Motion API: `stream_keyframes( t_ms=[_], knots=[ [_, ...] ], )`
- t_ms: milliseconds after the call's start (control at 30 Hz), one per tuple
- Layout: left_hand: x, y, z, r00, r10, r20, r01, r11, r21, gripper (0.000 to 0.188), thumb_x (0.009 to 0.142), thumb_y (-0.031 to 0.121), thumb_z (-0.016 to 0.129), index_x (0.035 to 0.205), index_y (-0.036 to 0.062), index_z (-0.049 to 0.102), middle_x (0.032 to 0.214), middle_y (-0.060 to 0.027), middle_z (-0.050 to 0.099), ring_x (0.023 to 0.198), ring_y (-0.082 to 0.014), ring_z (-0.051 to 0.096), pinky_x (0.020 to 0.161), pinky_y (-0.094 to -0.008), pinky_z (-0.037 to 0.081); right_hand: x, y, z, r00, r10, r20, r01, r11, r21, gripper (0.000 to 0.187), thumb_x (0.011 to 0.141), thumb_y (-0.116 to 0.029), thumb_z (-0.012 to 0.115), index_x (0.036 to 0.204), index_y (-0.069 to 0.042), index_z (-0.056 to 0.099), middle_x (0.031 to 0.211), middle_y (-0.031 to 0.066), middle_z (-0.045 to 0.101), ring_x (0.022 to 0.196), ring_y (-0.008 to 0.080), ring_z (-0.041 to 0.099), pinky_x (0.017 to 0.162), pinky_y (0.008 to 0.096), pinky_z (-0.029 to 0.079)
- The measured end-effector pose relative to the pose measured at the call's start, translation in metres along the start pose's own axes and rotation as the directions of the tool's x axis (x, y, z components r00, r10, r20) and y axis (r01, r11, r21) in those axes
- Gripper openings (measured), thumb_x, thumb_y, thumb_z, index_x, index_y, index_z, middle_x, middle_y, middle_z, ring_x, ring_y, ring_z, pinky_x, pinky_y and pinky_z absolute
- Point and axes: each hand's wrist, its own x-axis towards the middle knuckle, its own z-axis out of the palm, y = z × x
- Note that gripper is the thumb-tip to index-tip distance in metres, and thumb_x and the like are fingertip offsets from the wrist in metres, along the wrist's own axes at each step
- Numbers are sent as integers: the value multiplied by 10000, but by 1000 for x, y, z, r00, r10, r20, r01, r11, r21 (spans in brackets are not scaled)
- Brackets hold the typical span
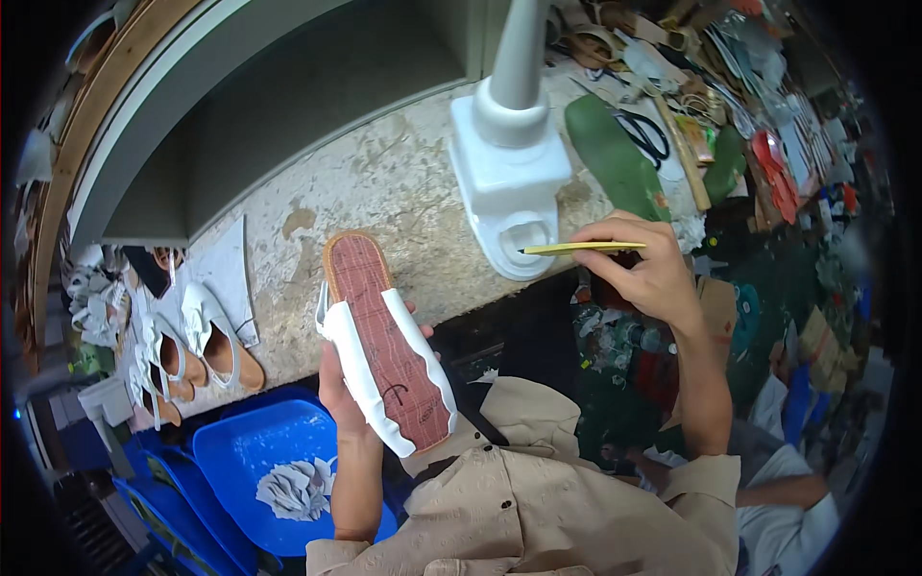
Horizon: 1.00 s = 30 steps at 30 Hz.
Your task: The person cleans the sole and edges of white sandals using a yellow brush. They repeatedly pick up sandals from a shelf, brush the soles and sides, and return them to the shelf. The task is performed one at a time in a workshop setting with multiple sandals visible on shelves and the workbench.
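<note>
My left hand is wrapped around a shoe upper on its last, holding it with the bottom side up. That bottom is reddish-brown with a curved dark mark near the wide end, and white material is folded over its edges. A thin yellow stick with a dark tip, like a pencil, is pinched in my right hand. Its tip is over the round recess in the foot of a white stand. Whether the tip touches the recess cannot be made out.
White sandals stand at the bench's left end. Below is a blue plastic chair with crumpled paper. Green sole shapes, black-handled scissors and scraps lie at the right. Another person's arm shows at lower right.
</note>
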Motion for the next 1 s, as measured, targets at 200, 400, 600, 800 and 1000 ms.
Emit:
stream_keyframes(
  t_ms=[200, 400, 600, 800, 1000],
  knots=[
    [-2, 1, -11, 998, 52, -22, -51, 998, 24, 838, 939, 619, 426, 1459, -22, 282, 1313, -284, 472, 1087, -395, 609, 800, -544, 594, 19, 10, 4, 981, -81, 176, 91, 995, -47, 180, 784, -2, 734, 963, 11, 716, 812, 121, 682, 715, 243, 646, 641, 337, 489],
    [1, -2, -16, 998, -13, -60, 16, 999, 39, 868, 907, 620, 464, 1476, -7, 272, 1332, -262, 489, 1104, -397, 607, 845, -497, 567, 26, 16, 7, 972, -86, 218, 90, 996, -10, 185, 789, -21, 738, 971, 6, 724, 861, 136, 699, 717, 234, 651, 646, 313, 496],
    [3, -3, -14, 1000, -12, -18, 15, 984, 178, 865, 887, 581, 503, 1458, -34, 297, 1331, -265, 500, 1122, -374, 603, 907, -454, 537, 37, 27, 13, 897, 335, 289, -413, 868, 277, 235, 881, -109, 702, 1067, 35, 694, 926, 77, 718, 770, 115, 645, 701, 249, 523],
    [-1, -4, -16, 998, -62, -30, 69, 929, 363, 875, 859, 579, 523, 1427, -57, 330, 1297, -261, 538, 1118, -348, 611, 938, -431, 518, 28, 16, 8, 868, 428, 251, -496, 736, 461, 258, 885, -105, 693, 1080, 58, 649, 913, 82, 692, 771, 104, 635, 685, 243, 520],
    [-5, -13, -13, 998, -37, 55, 7, 885, 466, 687, 912, 418, 589, 1377, -64, 437, 1044, -106, 640, 901, -152, 630, 816, -295, 510, -1, -42, 81, 936, 334, -107, -165, 687, 707, 265, 888, -9, 650, 1136, 67, 593, 1021, 101, 661, 877, 117, 631, 779, 239, 513]
  ],
)
